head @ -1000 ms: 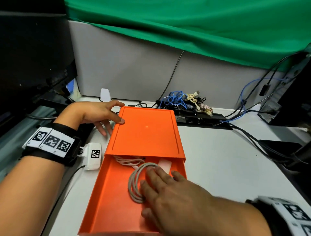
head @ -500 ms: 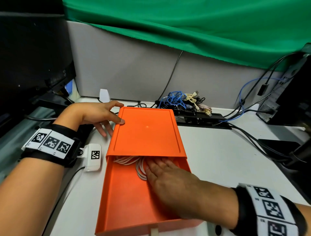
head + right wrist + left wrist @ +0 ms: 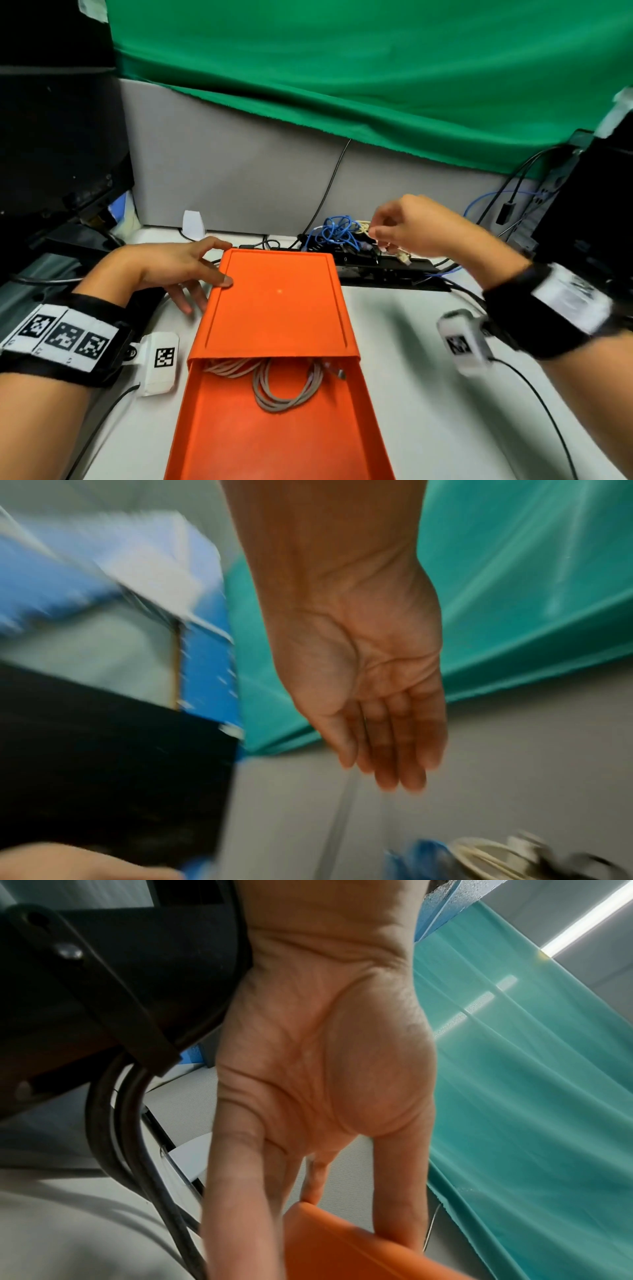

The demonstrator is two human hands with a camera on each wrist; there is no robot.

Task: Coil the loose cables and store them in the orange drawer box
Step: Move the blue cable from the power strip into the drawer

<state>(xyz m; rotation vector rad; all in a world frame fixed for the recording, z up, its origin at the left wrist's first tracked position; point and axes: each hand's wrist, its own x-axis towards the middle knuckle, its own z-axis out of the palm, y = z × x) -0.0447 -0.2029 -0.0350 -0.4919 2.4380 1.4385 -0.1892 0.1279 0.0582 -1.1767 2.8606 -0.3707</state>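
The orange drawer box lies on the white desk, its drawer pulled out toward me. A coiled grey cable lies in the drawer, partly under the sleeve. My left hand rests on the box's far-left corner, thumb on top and fairly straight fingers down the side; the left wrist view shows this left hand straddling the orange corner. My right hand hovers empty above a tangle of blue cable and beige cable. Its fingers hang relaxed above those cables.
A black monitor stands at the left, and dark computer gear with trailing black cables at the right. A black bar lies under the tangle by the grey partition. Bare desk lies right of the box.
My right hand left the drawer and rose to the back right over the tangled cables. The grey coil stays in the drawer. The left hand has not moved.
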